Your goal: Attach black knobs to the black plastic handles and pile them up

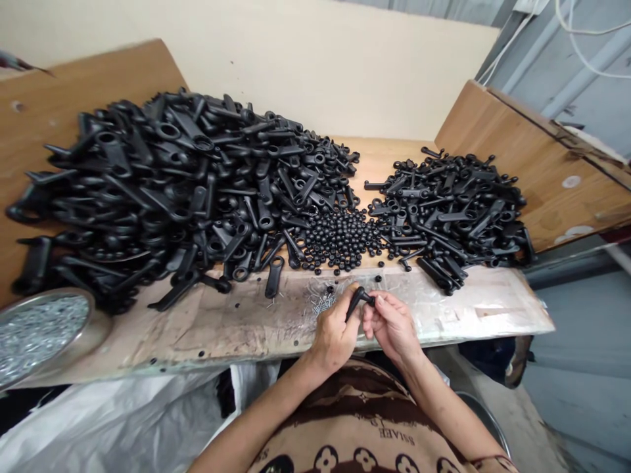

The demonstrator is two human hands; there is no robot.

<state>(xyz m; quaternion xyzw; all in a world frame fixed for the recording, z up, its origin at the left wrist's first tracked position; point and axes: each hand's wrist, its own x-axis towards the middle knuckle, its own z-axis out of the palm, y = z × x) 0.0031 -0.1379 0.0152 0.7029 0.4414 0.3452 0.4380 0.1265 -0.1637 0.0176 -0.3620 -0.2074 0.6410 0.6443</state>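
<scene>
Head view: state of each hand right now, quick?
Left hand: closed, holding a black crank handle.
Right hand: closed, pinching the same crank handle by its narrow end.

Bright, soft light; pale glare on worktop (444,310); edges stretched.

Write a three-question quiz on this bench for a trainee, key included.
1. What do the left hand and right hand both touch?
2. True or false: the bowl stands at the right end of the bench.
3. Fill in: between the larger pile and the smaller pile lie many small, black, ___ pieces.

Key: 1. A black lever-shaped part. 2. False; the left end. 3. Round.
</scene>
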